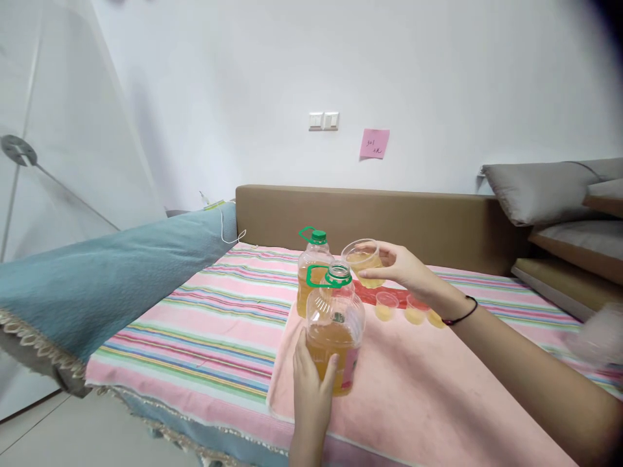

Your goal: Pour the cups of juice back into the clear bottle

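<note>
My left hand [314,376] is wrapped round the lower part of a clear plastic bottle [335,344] of amber liquid. The bottle stands upright, with a green ring handle at its neck and its mouth uncapped. My right hand [396,266] grips a clear plastic cup [364,263] with pale yellow liquid inside, raised beside the bottle's mouth and slightly tilted. Behind stands a second bottle [304,285] with a green cap and handle. Below my right forearm, small clear cups [387,306] holding yellow liquid stand in a row, partly hidden by the wrist.
A pink cloth [389,395] lies over a striped bed cover [195,331]. Something red [367,293] lies behind the cups. Grey cushions [549,191] are piled at the right, and a blurred clear object [603,337] is at the right edge. A brown headboard [389,217] runs along the wall.
</note>
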`<action>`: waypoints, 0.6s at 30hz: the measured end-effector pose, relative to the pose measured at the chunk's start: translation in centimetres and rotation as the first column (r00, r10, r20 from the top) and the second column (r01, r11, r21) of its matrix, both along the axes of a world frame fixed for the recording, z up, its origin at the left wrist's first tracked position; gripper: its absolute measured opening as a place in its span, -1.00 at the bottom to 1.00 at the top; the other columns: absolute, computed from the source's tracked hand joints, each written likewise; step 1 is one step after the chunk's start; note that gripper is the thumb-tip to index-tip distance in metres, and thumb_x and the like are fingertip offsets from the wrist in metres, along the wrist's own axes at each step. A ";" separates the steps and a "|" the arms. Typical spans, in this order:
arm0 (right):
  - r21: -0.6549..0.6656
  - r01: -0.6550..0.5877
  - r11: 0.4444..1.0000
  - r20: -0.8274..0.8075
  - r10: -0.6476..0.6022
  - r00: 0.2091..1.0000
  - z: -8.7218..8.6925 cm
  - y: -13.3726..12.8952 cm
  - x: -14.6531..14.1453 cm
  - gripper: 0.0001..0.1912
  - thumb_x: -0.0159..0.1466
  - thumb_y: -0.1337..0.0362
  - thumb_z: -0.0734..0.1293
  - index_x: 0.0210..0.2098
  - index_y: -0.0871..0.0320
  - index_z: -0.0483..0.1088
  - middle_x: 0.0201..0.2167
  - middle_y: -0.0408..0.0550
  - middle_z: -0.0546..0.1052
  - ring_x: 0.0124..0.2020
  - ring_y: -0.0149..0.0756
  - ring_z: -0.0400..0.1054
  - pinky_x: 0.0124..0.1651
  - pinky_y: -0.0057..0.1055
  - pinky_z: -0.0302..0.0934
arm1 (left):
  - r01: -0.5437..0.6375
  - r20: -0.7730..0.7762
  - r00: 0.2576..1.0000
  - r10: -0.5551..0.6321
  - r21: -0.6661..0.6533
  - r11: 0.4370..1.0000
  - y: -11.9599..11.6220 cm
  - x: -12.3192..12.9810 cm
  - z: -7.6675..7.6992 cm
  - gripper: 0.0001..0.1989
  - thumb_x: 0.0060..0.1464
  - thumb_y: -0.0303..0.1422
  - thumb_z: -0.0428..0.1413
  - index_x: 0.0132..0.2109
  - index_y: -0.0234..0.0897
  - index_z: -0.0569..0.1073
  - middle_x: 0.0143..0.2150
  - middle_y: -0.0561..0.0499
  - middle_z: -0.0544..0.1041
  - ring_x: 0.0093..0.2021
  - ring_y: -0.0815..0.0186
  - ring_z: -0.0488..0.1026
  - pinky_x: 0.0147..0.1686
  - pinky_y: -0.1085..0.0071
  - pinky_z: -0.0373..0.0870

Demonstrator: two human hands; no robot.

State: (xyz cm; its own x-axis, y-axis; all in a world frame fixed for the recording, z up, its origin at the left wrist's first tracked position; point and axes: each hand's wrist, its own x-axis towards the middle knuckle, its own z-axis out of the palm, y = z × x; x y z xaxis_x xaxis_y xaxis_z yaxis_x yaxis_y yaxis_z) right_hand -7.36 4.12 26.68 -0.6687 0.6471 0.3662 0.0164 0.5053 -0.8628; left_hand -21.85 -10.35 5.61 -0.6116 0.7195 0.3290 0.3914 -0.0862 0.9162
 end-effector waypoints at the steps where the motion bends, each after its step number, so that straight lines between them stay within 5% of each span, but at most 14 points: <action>1: 0.011 -0.005 1.000 0.008 0.005 1.000 0.2 0.0 0.0 -0.48 0.02 0.18 0.53 -0.02 0.06 0.48 0.04 0.01 0.56 0.07 -0.04 0.44 0.07 -0.13 0.35 | 0.004 0.000 1.000 -0.004 0.002 1.000 0.0 0.0 0.0 -0.31 0.20 -0.08 0.03 0.35 -0.27 0.05 0.36 -0.27 0.19 0.38 0.02 0.11 0.33 0.02 0.07; 13: 0.110 -0.015 0.994 0.086 0.005 0.996 1.4 -0.1 0.0 -0.54 0.03 0.22 0.50 -0.05 0.06 0.51 -0.05 -0.03 0.60 0.04 -0.05 0.45 0.13 -0.11 0.28 | 0.005 0.009 1.000 -0.005 -0.019 1.000 -0.2 0.1 0.1 -0.28 0.21 -0.10 0.03 0.38 -0.31 -0.01 0.38 -0.29 0.15 0.41 0.04 0.05 0.36 0.02 0.00; 18: 0.128 0.018 0.992 0.099 -0.031 0.995 1.9 -0.4 0.0 -0.54 0.01 0.20 0.51 -0.07 0.04 0.52 -0.06 -0.05 0.60 0.03 -0.04 0.44 0.08 -0.13 0.31 | 0.018 0.006 1.000 -0.019 0.027 0.999 -0.1 0.1 0.2 -0.33 0.20 -0.10 0.04 0.35 -0.25 0.07 0.34 -0.25 0.22 0.36 0.04 0.15 0.31 0.06 0.12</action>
State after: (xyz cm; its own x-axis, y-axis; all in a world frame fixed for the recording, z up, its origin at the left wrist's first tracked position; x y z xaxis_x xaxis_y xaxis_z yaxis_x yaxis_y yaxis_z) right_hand -7.40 3.74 28.53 -0.6911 0.6162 0.3777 0.1138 0.6088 -0.7851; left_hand -21.77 -10.47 5.80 -0.6003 0.7216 0.3448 0.3842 -0.1179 0.9157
